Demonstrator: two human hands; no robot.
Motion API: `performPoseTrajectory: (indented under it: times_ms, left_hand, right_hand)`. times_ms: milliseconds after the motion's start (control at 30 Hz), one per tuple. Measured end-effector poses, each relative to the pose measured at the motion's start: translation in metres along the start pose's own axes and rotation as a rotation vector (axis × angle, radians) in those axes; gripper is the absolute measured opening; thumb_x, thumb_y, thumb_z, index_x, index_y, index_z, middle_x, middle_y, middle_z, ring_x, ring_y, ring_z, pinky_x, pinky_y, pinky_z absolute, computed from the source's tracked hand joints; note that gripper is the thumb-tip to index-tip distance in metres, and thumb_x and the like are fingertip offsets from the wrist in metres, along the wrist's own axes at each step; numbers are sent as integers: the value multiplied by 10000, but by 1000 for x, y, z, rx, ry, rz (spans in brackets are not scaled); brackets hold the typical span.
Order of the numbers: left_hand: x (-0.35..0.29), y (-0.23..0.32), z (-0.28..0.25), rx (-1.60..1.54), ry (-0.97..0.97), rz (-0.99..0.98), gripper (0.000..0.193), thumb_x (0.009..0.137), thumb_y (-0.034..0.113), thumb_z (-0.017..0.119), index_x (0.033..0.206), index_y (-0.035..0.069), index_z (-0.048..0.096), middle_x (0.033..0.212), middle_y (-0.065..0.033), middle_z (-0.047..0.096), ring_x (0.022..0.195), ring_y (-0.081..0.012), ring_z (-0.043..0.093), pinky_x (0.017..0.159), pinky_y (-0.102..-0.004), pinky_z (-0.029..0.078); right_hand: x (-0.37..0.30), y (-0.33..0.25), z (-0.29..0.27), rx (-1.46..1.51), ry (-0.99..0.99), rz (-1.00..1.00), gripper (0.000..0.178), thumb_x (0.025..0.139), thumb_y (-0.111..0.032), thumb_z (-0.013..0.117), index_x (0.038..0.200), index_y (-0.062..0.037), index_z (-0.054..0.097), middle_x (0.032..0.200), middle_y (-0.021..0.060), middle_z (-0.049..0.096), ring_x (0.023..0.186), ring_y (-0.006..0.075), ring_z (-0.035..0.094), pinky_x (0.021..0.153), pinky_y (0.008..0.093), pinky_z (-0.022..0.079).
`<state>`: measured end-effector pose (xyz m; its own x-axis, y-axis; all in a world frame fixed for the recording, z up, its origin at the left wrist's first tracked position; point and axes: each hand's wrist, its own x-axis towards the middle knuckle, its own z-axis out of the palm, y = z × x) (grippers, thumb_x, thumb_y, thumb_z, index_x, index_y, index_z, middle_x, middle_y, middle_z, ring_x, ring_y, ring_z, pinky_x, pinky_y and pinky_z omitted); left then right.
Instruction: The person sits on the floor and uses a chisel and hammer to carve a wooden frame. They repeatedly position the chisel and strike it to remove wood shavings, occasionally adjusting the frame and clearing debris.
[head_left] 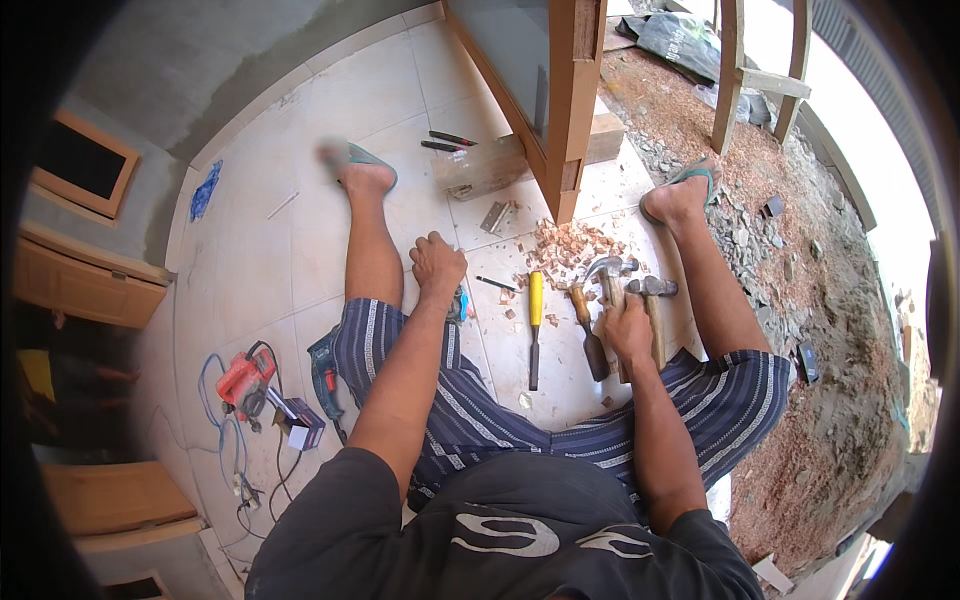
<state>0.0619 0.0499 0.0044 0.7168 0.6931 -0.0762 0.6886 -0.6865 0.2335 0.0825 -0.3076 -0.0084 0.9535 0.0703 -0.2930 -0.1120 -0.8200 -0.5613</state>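
My right hand is closed around the wooden handle of a claw hammer, whose metal head points away from me. Right beside it lies a second hammer. To the left on the tiles are a wooden-handled chisel and a yellow-handled chisel. My left hand is curled closed above the floor beside my left shin; what it holds, if anything, is hidden. Just below it a blue object shows partly, and a dark pencil lies nearby.
A brown-framed door panel stands ahead by wooden blocks, with a metal hinge and wood shavings near it. Left are a red power tool, a teal drill and cords. Rubble borders the tiles right.
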Motion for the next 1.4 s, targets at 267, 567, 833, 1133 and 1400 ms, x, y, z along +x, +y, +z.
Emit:
performPoseTrajectory:
  times_ms: [267, 567, 833, 1133, 1400]
  left_hand:
    - [38, -57, 20, -57, -211, -207, 571, 888, 234, 772, 1365, -3, 566, 1439, -286, 540, 1321, -435, 565, 1100, -513, 501]
    - [38, -51, 36, -398, -198, -47, 419, 932, 233, 697, 1285, 17, 635, 1333, -264, 629, 1237, -422, 643, 1041, -513, 531]
    - [-7, -24, 70, -915, -45, -24, 732, 943, 259, 696, 1521, -61, 378, 1432, -305, 544, 1344, -382, 544, 1124, -427, 437]
    - [-29, 90, 13, -1300, -139, 278, 622, 942, 140, 675, 1494, -6, 428, 1407, -159, 555, 1244, -206, 557, 1058, -349, 456]
    - [-34, 106, -71, -1509, -17, 325, 277, 942, 68, 792, 1194, 40, 680, 1072, -21, 740, 926, -89, 674, 814, -257, 563]
  right_hand:
    - [5, -17, 5, -90, 12, -26, 409, 967, -303, 623, 1251, -9, 622, 1148, 302, 710, 1099, 497, 673, 963, 574, 517]
    - [46, 49, 46, 165, 59, -218, 453, 884, -204, 683, 1210, 106, 634, 1015, 290, 732, 890, 422, 716, 843, 485, 557]
    - [88, 85, 89, 81, 163, -367, 567, 890, -329, 631, 1239, 118, 622, 1099, 369, 688, 1006, 506, 676, 885, 503, 550]
    - [62, 18, 33, -188, 91, -281, 375, 889, -230, 685, 1131, 56, 695, 1078, 299, 711, 1023, 443, 690, 915, 500, 548]
    - [30, 5, 18, -126, 141, -156, 281, 921, -238, 682, 1072, -8, 742, 1110, 235, 704, 1066, 430, 686, 927, 534, 556]
